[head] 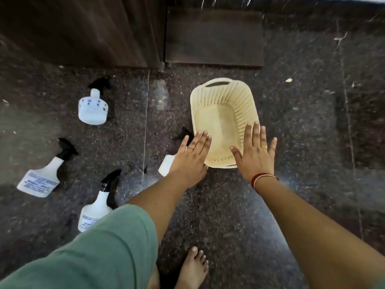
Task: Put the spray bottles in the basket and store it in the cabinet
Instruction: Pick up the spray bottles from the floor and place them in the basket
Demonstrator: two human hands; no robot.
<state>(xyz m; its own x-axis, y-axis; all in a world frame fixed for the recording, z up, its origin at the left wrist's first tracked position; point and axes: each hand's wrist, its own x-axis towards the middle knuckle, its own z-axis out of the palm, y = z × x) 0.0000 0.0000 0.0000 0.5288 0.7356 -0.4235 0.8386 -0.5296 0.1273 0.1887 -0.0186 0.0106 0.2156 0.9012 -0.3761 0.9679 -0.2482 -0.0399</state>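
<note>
— Status of hands and basket?
— Left hand (pixel 190 157) and right hand (pixel 257 155) flat, grip spread, holding nothing, over near rim of empty basket (pixel 224 119) on floor (pixel 302 132).
— Bottles?
— Four spray bottles on floor, from 8 to 10 o'clock of basket; nearest bottle (pixel 165 167) partly hidden under left hand.
— Advice?
— Steady basket with right; take nearest by neck, lay flat inside.

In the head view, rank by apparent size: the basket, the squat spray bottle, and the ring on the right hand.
1. Basket, clearly largest.
2. Squat bottle; it lies about as far away, so this ranking seems safe.
3. Ring, far smallest though nearer the camera.
</note>
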